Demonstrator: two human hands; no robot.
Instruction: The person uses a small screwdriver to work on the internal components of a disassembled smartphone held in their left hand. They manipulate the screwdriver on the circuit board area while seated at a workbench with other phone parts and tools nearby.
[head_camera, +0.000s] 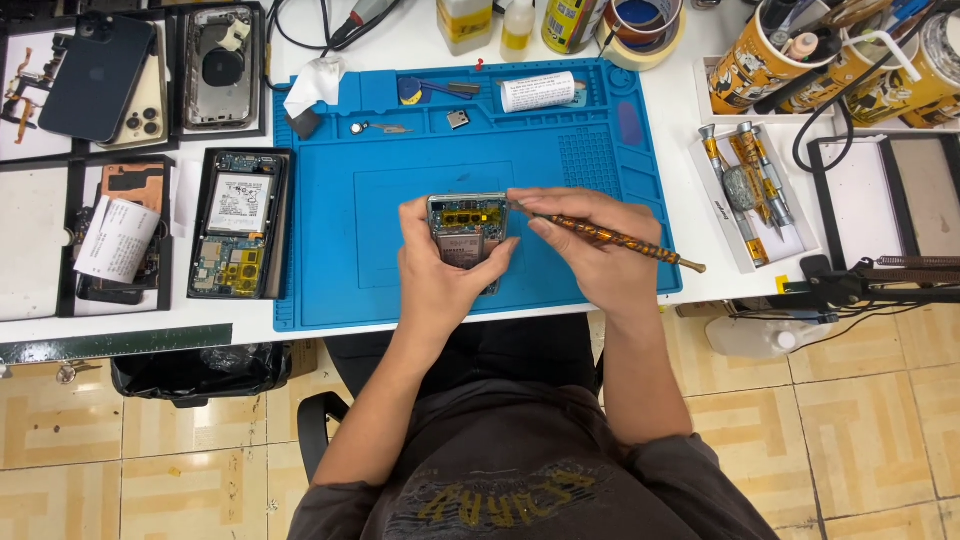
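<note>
We are gripping an opened grey smartphone (467, 235) in our left hand (440, 275) mid-way on the blue silicone mat (330, 240), our right hand (590, 245) pinching an orange-handled screwdriver (625, 240), on the white worktop (700, 200) above a beige tiled floor (870, 400).

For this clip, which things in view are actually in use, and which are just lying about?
In use:
- opened phone in left hand
- orange screwdriver in right hand
- blue work mat

Lying about:
- second opened phone
- dark phone
- tape rolls
- tray of screwdrivers
</note>
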